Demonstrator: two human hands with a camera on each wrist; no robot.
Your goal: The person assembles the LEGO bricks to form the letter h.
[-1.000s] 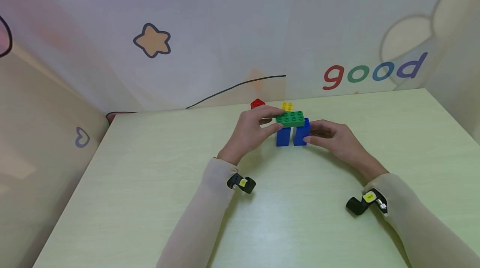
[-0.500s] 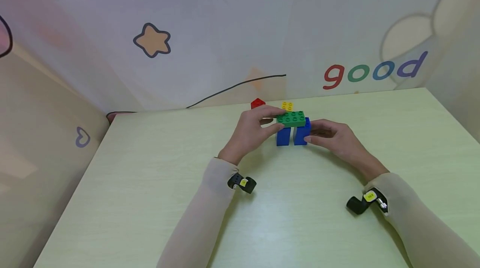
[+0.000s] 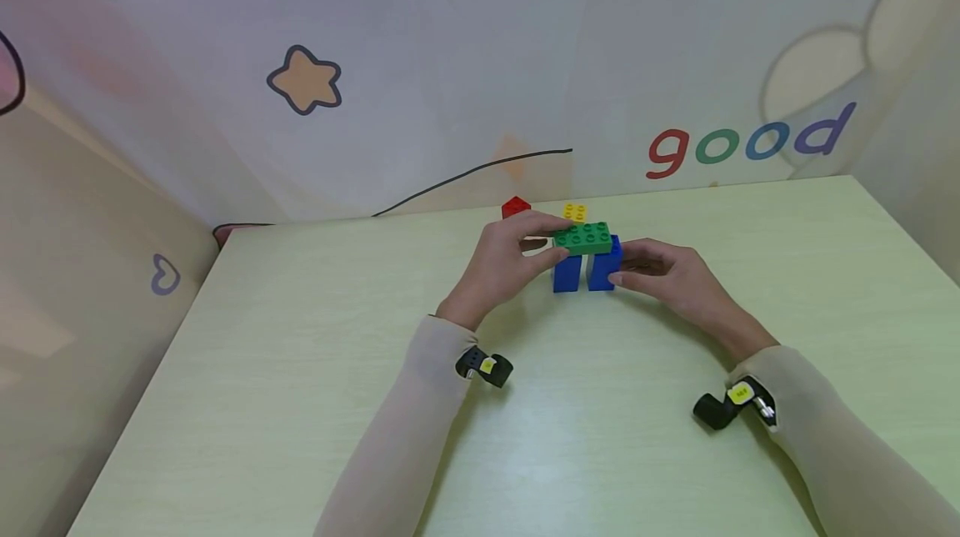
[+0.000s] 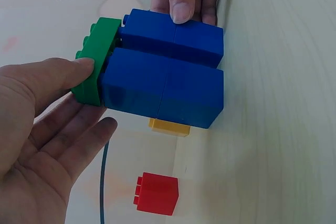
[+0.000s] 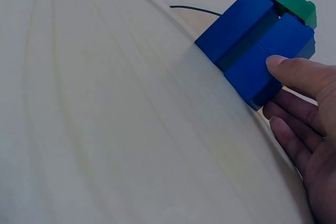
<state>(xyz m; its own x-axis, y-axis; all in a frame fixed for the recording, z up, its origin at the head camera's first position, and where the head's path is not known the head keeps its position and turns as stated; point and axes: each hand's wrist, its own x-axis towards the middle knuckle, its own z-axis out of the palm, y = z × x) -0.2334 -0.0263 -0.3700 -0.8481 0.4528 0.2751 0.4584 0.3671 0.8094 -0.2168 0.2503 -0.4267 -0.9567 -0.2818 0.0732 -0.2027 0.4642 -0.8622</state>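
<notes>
A green brick (image 3: 582, 238) with studs on top lies across two blue brick stacks, the left stack (image 3: 567, 274) and the right stack (image 3: 603, 270), which stand side by side with a narrow gap. Each stack is made of two blue bricks, as the seam in the left wrist view shows. My left hand (image 3: 504, 262) pinches the green brick's left end between thumb and fingers. With its thumb on the near face and fingers behind, my right hand (image 3: 671, 280) grips the right blue stack (image 5: 268, 64). The green brick's right end stops short of that stack's outer edge.
Behind the stacks stand a yellow brick (image 3: 574, 213) and, further left, a red brick (image 3: 516, 207), partly hidden by my left hand. They sit near the back edge of the pale table (image 3: 300, 370), where a printed wall cloth (image 3: 450, 78) rises.
The green brick and the right blue stack have shifted very slightly to the right. Both hands keep the same hold.
</notes>
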